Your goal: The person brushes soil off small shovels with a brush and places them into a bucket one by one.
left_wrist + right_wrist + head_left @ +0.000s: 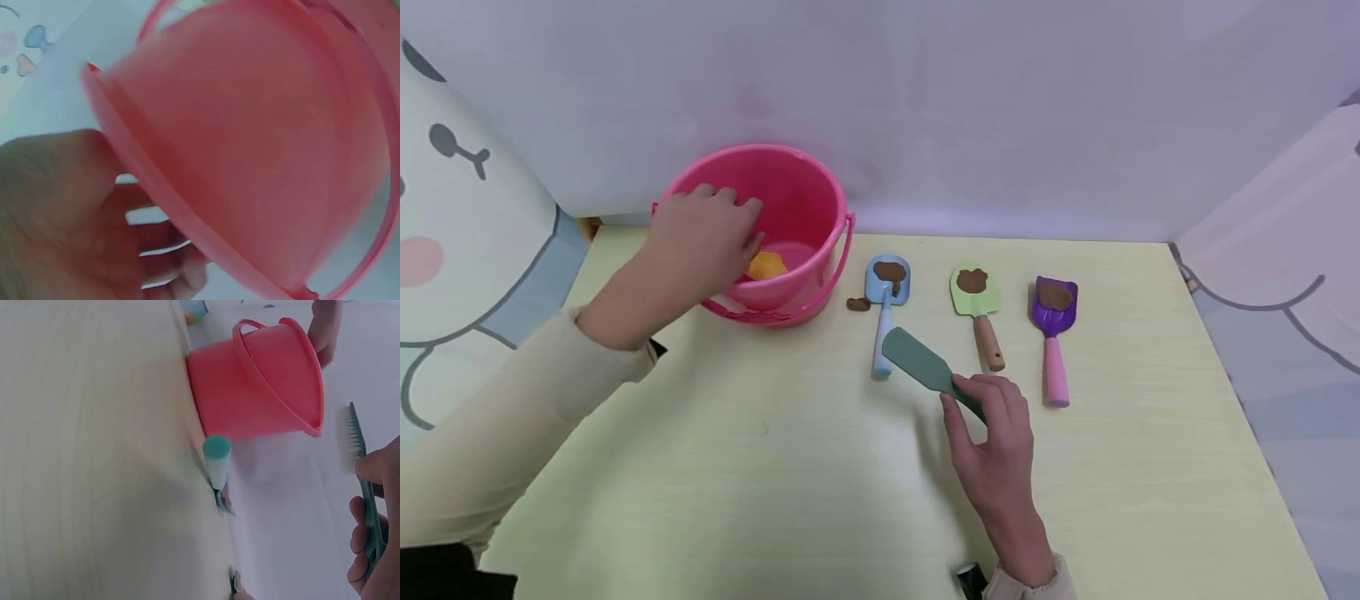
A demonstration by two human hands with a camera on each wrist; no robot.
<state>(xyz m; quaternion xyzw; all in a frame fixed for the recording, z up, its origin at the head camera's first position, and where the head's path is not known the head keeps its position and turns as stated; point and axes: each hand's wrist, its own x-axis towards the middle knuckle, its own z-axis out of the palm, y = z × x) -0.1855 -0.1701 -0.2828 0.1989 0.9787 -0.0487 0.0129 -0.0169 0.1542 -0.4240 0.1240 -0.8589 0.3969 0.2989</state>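
Note:
My right hand (996, 454) pinches the handle of a green brush (917, 360) above the table; its pale bristles show in the right wrist view. The left hand (703, 237) reaches over the mouth of a pink bucket (808, 287), back of the hand up. In the left wrist view its spaced, loosely bent fingers (159, 237) lie by the rim, fingertips partly hidden, nothing seen in them. Inside the bucket lies a yellow object (766, 265). Past the brush lie a blue toy shovel (882, 329), a green shovel (988, 342) with a brown handle, and a purple shovel (1055, 367) with a pink handle.
Each shovel's blade carries a brown patch (972, 281). A small brown lump (858, 304) lies on the table (775, 467) between bucket and blue shovel. The bucket's handle (847, 250) hangs down its near side. A pale cloth backdrop (962, 125) rises behind the table.

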